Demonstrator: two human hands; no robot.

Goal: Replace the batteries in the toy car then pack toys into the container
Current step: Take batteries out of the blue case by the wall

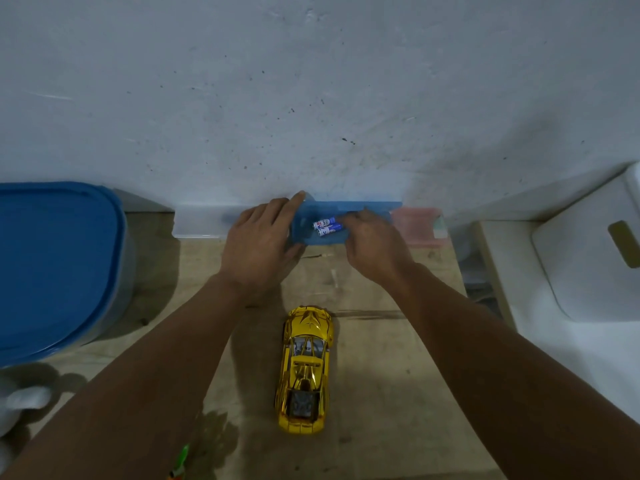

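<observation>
I see the batteries point(325, 226) lying in the blue tray point(313, 239), which is beyond the car point(306, 365) by the wall. My left hand point(258, 242) holds the tray's left end, and my right hand point(372, 242) reaches in, fingers curled on the batteries. I think it is best to keep the tray steady and pinch one battery at its middle.

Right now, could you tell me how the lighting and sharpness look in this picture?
Head view: dim, bluish light; wide-angle bending curves the wall base; the shiny gold toy car shows glare; the blue-and-white batteries are slightly soft, their print unreadable; soft shadows lie under both forearms.
</observation>
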